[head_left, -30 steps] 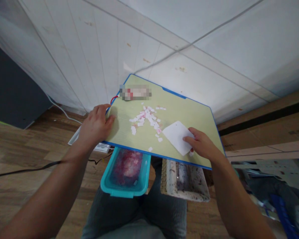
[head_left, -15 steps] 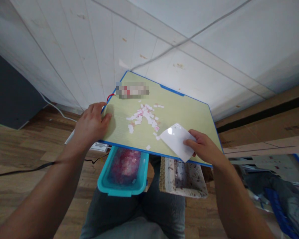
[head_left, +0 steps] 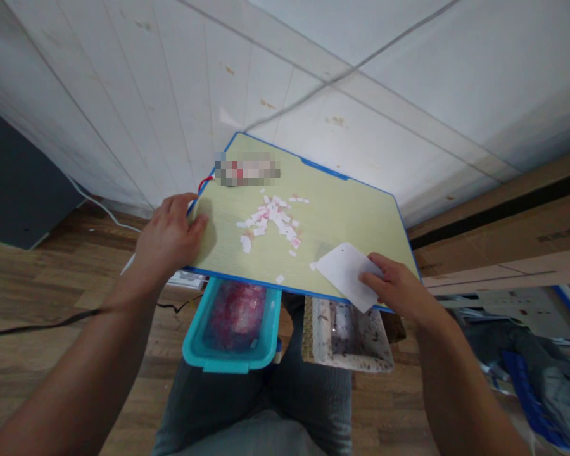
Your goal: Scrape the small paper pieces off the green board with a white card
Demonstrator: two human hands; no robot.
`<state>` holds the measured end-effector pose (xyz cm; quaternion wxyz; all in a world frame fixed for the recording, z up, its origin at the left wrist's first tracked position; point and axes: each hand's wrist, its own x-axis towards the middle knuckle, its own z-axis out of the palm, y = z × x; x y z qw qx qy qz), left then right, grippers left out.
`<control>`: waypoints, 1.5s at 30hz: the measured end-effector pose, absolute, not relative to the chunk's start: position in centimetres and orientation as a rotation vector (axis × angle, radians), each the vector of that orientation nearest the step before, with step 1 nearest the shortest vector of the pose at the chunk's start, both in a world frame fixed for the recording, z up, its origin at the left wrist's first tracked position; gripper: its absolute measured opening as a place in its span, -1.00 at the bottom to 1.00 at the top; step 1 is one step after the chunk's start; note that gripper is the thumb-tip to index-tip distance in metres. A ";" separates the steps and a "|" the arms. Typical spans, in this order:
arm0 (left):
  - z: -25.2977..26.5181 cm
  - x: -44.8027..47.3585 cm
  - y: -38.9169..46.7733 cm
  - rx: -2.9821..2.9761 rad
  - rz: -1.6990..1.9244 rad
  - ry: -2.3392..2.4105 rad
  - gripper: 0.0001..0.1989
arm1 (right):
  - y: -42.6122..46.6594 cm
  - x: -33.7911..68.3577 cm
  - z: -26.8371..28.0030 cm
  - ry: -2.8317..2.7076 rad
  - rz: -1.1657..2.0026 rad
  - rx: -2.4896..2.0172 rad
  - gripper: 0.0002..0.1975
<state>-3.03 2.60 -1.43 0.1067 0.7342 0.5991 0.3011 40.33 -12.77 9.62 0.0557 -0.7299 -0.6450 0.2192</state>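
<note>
Right hand: the right hand [head_left: 392, 285] pinches a white, round-cornered flat card [head_left: 344, 272] by its right side, thumb on top; this grip seems chosen to leave the opposite edge free.
Card: extends leftward from the right fingers over the pale yellow, blue-rimmed rectangular board [head_left: 361, 218]; its lowest corner overhangs the board's near edge.
Left hand: the left hand [head_left: 171, 231] lies across the board's left edge, thumb spread from the fingers, presumably to steady it; whether the fingers clasp underneath cannot be told.
Scraps: small white and pinkish paper scraps [head_left: 285, 221] lie heaped between both hands' fingers; one stray sits just beside the card's left corner.
Containers: the turquoise plastic tub [head_left: 190, 348], with reddish contents, and the speckled white rectangular box [head_left: 384, 361] stand below the right fingers, apparently placed for reach under the near edge.
</note>
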 end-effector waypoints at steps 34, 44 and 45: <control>-0.6 -2.6 2.2 2.197 0.815 1.855 -0.50 | -8.2 38.6 10.4 -1.958 0.332 -2.313 -0.86; -1.6 -3.1 2.7 2.197 0.904 1.817 -0.50 | -8.3 37.5 9.8 -1.971 0.362 -2.271 -0.85; -1.7 -3.1 2.7 2.205 0.911 1.808 -0.50 | -8.3 37.5 9.8 -1.989 0.369 -2.272 -0.85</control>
